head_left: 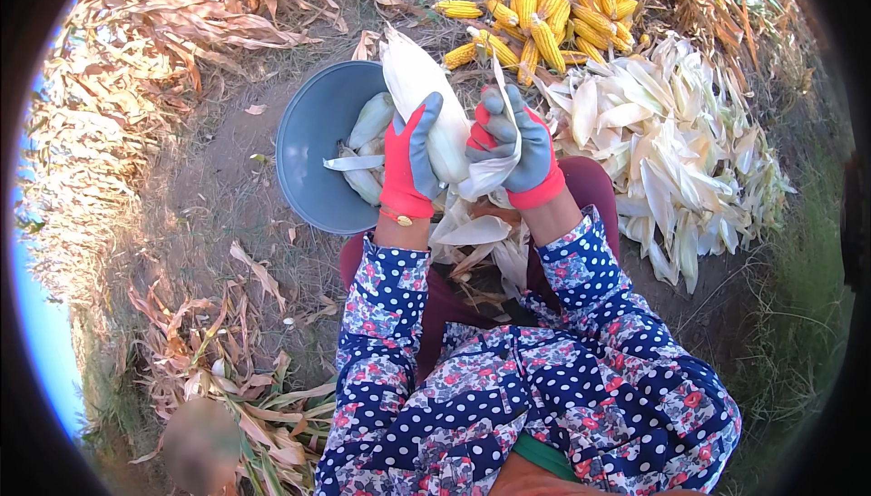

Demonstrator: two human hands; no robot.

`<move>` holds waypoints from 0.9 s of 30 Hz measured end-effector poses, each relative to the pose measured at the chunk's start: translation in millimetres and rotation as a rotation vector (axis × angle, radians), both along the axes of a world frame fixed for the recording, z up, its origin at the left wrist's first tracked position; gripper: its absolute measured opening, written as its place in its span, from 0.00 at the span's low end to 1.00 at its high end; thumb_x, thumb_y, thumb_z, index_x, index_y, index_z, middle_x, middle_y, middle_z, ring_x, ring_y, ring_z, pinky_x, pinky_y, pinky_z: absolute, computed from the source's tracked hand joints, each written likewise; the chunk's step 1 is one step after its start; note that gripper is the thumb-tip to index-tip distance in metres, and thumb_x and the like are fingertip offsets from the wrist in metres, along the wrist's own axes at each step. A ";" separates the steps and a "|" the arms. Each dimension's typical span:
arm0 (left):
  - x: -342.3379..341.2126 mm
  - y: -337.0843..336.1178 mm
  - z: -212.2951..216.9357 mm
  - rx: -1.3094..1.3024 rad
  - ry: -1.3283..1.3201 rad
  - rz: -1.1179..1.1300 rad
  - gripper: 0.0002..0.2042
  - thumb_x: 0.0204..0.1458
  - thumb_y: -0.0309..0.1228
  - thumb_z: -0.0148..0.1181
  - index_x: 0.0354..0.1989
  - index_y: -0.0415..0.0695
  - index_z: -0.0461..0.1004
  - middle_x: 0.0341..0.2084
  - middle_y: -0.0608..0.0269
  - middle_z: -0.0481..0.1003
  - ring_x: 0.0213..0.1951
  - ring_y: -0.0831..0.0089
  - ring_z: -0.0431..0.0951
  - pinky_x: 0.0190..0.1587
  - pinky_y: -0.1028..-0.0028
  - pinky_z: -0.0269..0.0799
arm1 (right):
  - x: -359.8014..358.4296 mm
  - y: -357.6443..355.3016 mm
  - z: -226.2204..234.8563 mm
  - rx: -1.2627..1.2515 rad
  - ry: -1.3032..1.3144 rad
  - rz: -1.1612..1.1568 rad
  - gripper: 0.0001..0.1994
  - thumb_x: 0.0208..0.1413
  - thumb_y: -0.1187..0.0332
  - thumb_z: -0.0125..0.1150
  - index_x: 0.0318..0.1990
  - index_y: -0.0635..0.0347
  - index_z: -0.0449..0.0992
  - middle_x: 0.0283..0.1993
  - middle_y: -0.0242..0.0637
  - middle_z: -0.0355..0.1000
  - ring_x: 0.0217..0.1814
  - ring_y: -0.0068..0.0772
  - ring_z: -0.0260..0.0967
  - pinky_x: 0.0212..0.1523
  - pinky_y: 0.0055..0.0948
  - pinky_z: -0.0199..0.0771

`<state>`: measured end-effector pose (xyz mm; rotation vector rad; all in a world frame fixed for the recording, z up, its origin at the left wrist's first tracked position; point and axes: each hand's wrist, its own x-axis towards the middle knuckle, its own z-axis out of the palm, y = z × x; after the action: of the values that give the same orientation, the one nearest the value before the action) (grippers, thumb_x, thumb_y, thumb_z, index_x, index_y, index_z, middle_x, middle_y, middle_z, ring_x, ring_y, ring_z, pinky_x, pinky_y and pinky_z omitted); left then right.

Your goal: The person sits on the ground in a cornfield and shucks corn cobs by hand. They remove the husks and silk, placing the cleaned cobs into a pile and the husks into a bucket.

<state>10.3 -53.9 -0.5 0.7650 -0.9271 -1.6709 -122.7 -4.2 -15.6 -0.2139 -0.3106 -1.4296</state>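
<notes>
An ear of corn point(424, 88) in pale husk tilts between my hands, its husked tip pointing up and left. My left hand point(413, 156), in a red and grey glove, is closed round its left side. Close by on the right, my right hand point(519, 142), gloved alike, pinches a strip of corn husk point(494, 172) that curls down from the ear. A grey bucket point(299, 165) stands beside my left hand, with several husked ears point(367, 128) inside. Loose husks point(481, 231) lie between my knees below the hands.
Several peeled yellow corn cobs point(544, 38) are piled ahead. A big heap of pale husks point(671, 156) spreads to the right. Dry corn stalks and leaves point(209, 15) lie at the far left, more leaves point(263, 423) at the near left. Grass point(798, 314) grows on the right.
</notes>
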 end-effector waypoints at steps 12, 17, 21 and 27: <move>66.0 -50.1 18.0 -0.016 0.264 0.276 0.31 0.51 0.46 0.57 0.57 0.35 0.60 0.39 0.44 0.73 0.40 0.52 0.77 0.42 0.57 0.76 | -0.2 57.8 -1.2 -0.295 0.749 0.297 0.15 0.59 0.57 0.55 0.37 0.64 0.74 0.28 0.32 0.71 0.28 0.20 0.63 0.32 0.20 0.62; 95.1 -42.4 40.7 -0.149 0.189 0.262 0.33 0.51 0.45 0.57 0.59 0.33 0.59 0.44 0.42 0.72 0.43 0.53 0.77 0.48 0.57 0.74 | -22.1 65.7 -15.3 0.239 1.440 0.028 0.22 0.58 0.62 0.59 0.56 0.64 0.68 0.51 0.39 0.69 0.52 0.29 0.65 0.54 0.30 0.64; 75.0 -26.1 40.4 -0.200 0.176 0.130 0.31 0.51 0.43 0.56 0.57 0.30 0.61 0.46 0.42 0.72 0.46 0.54 0.76 0.51 0.60 0.73 | -18.7 36.5 5.1 0.082 1.460 -0.200 0.37 0.58 0.58 0.58 0.69 0.63 0.46 0.70 0.46 0.50 0.74 0.40 0.43 0.70 0.38 0.48; 34.2 -11.5 27.2 -0.256 -0.022 0.041 0.31 0.47 0.47 0.58 0.52 0.31 0.66 0.43 0.48 0.75 0.42 0.65 0.77 0.46 0.68 0.74 | 5.5 13.5 30.0 0.053 1.154 0.203 0.38 0.55 0.58 0.62 0.68 0.61 0.50 0.63 0.43 0.60 0.64 0.33 0.60 0.60 0.33 0.65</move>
<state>44.6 -65.4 26.6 0.6251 -1.1084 -1.4753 -117.2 9.3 14.4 -0.8802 0.6352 -0.9201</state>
